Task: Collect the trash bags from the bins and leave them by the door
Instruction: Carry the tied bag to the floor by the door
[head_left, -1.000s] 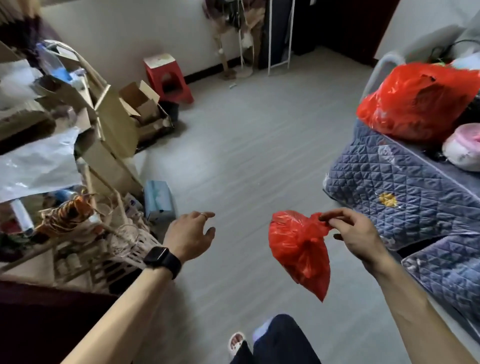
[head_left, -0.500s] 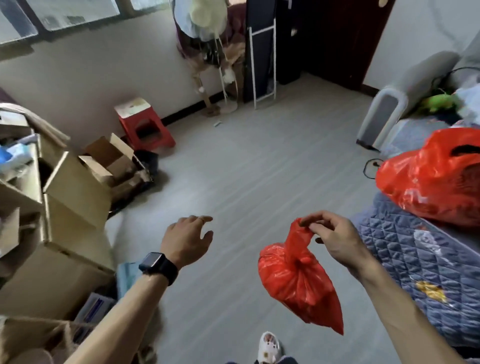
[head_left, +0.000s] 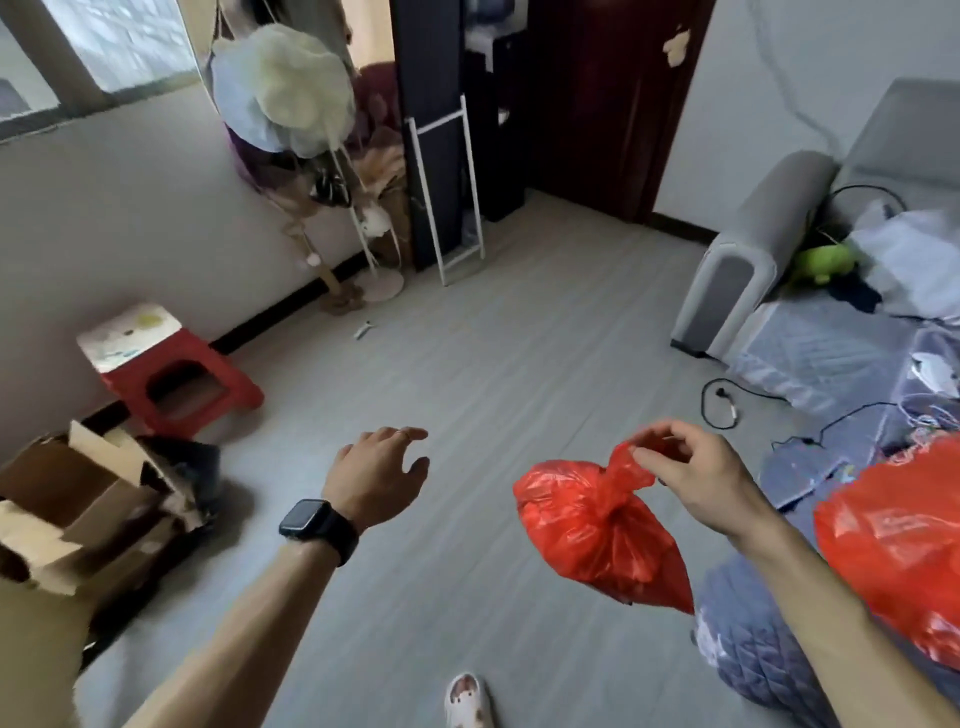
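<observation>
Item one: my right hand (head_left: 696, 483), thumb and fingers pinching the twisted neck of a small knotted red plastic trash bag (head_left: 597, 535). The bag hangs in the air above the grey plank floor (head_left: 493, 364), just beside the quilted blue-grey bed cover (head_left: 753, 639).
Item two: my left hand (head_left: 379, 475), black smartwatch (head_left: 317, 527) on the wrist, fingers loosely spread, holding nothing.
Item three: a larger red plastic bag (head_left: 893, 545), lying on the bed to my right.
Item four: dark red wooden door (head_left: 597, 104), far across the floor.
Also logged: red plastic stool (head_left: 176, 374) against the wall; torn brown cardboard boxes (head_left: 88, 509) at left.
</observation>
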